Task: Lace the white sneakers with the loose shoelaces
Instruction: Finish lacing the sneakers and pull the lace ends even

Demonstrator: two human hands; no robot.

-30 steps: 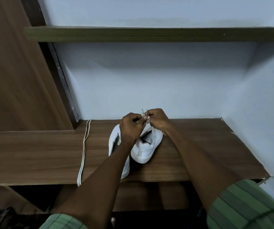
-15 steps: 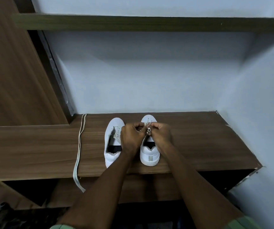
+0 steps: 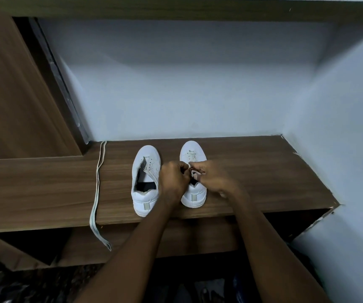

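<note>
Together, both hands' fingers pinching lace atop right sneaker (no readable branding)

Bare worktop lies open right of the shoes, while a loose lace crosses the left side and the walls probably block reach behind.

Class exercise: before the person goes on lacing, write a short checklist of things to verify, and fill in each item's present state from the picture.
1. Right sneaker standing flat on the shelf: ok.
2. Lace crossings showing near its toe: ok.
3. Left hand and right hand both pinching at its lace: ok.
4. Lace ends even: cannot tell, fingers hide them.
5. Left sneaker laced: not ok, eyelets bare.
6. Spare shoelace within reach: ok, though one end hangs over the shelf edge.
</note>
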